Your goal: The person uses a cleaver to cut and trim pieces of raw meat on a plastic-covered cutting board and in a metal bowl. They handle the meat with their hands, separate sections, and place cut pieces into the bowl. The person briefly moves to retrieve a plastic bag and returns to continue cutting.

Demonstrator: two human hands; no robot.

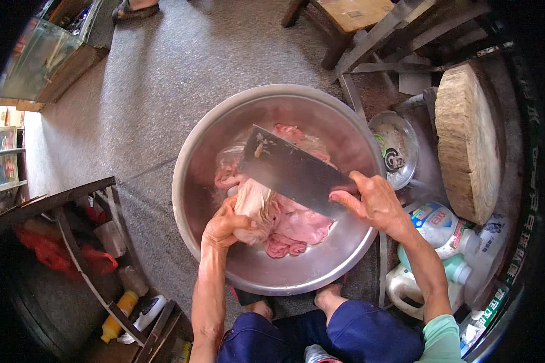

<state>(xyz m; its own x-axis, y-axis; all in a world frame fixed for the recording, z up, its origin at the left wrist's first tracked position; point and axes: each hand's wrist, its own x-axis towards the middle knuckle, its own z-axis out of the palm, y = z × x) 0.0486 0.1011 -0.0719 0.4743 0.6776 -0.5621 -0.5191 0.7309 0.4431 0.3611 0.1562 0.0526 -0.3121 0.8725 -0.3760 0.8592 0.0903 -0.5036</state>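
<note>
A wide metal basin (pixel 191 175) sits on the floor in front of my knees. Wet pink animal offal (pixel 300 224), looking like stomach or intestine, lies in folds at its bottom. My left hand (pixel 229 224) is closed on a pale, bunched-up part of the offal. Over the basin, my right hand (pixel 372 199) grips the handle of a cleaver (pixel 290 172). Its broad dark blade slants up to the left, with a small pale scrap stuck near the far corner. The blade's lower edge is by the pale folds; whether it touches them I cannot tell.
To the right stand a thick round chopping block (pixel 463 145), a metal bowl (pixel 399 136) and several plastic bottles (pixel 433 224). A wooden stool (pixel 351 15) is beyond the basin. At left, a shelf (pixel 72 233) holds a red bag (pixel 57 254) and a yellow bottle (pixel 120 314). Another person's foot (pixel 136 7) shows at the top.
</note>
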